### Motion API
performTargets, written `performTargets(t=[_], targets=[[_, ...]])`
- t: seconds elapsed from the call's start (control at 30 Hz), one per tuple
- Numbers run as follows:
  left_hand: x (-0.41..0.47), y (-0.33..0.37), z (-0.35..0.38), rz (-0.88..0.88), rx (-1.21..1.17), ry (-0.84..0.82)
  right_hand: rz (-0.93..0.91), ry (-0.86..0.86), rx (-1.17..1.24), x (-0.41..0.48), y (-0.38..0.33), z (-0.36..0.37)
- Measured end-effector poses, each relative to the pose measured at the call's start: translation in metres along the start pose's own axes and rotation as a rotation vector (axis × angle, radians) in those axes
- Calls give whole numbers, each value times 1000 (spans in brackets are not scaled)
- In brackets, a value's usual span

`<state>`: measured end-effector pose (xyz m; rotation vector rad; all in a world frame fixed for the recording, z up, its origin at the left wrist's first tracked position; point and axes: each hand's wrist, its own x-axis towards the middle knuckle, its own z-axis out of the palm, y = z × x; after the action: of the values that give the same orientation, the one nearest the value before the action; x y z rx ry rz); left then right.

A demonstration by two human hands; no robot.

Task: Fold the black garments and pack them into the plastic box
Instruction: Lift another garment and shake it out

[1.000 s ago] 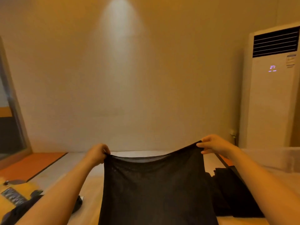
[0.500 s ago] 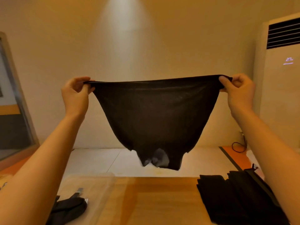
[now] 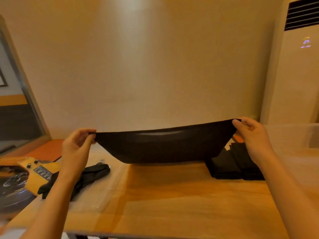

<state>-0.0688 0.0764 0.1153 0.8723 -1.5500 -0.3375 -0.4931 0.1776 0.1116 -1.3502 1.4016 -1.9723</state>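
Mid-fold, with the black garment [image 3: 164, 145] stretched at mid-frame over the table [image 3: 172, 204], top corners pinched in the fingers [image 3: 87, 135] of left hand [image 3: 76, 145] and right hand [image 3: 250, 135]; next, likely lowering flat for folding.

My arms reach forward, wide apart. My left hand [image 3: 76, 146] and my right hand [image 3: 251, 135] each pinch one end of the black garment [image 3: 164, 146] with thumb and fingers.

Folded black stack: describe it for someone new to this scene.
Below the tall white air conditioner, on the wooden table's far right, lies the folded black stack. Unlike the garment held stretched and the crumpled one at left, it is flat and squared.
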Motion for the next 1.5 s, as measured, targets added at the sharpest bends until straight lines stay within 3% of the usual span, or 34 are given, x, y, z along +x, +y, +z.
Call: performTargets(t=[0.13,0.4,0.83,1.2,1.5], targets=[[-67,-15,-16,2,62,-68,45,14,30,-58,17,-9],[-143,-22,-17,-110,68,-49,25,-35,-30,-134,35,-17],[-201,5,-64,-147,153,-21,29,-10,-39,-205,9,-52],[-214,17,-66,-143,174,-15,62,6,-186,-221,-3,-52],[-211,22,-65,-195,128,-110,138,-31,-187,-228,-18,-56]])
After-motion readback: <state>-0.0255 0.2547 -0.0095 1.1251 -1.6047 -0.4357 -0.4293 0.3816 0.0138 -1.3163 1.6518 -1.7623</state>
